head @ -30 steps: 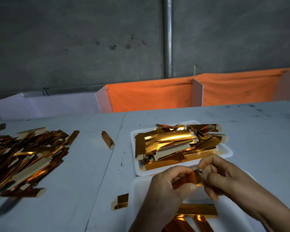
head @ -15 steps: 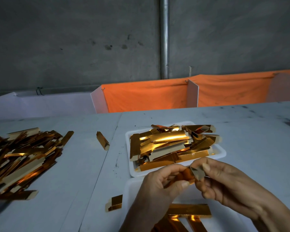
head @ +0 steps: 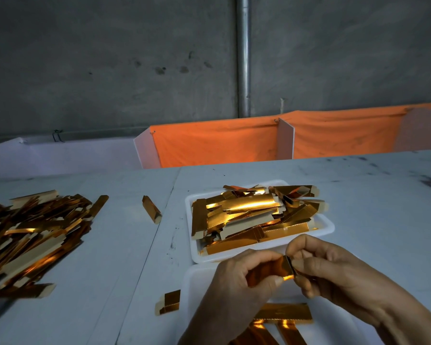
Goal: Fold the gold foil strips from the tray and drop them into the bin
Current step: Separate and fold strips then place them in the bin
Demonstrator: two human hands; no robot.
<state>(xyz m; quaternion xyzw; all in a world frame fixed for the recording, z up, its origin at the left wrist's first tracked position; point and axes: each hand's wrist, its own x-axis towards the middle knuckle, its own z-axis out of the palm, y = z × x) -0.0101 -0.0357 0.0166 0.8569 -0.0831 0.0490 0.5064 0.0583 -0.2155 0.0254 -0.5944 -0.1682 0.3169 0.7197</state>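
While hands (head: 294,275) pinch strip (head: 271,268), tray (head: 330,226) behind

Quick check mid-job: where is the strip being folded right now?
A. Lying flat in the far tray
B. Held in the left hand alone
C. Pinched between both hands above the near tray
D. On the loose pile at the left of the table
C: the strip is pinched by the left hand and the right hand together, in front of the full far tray and above the near tray.
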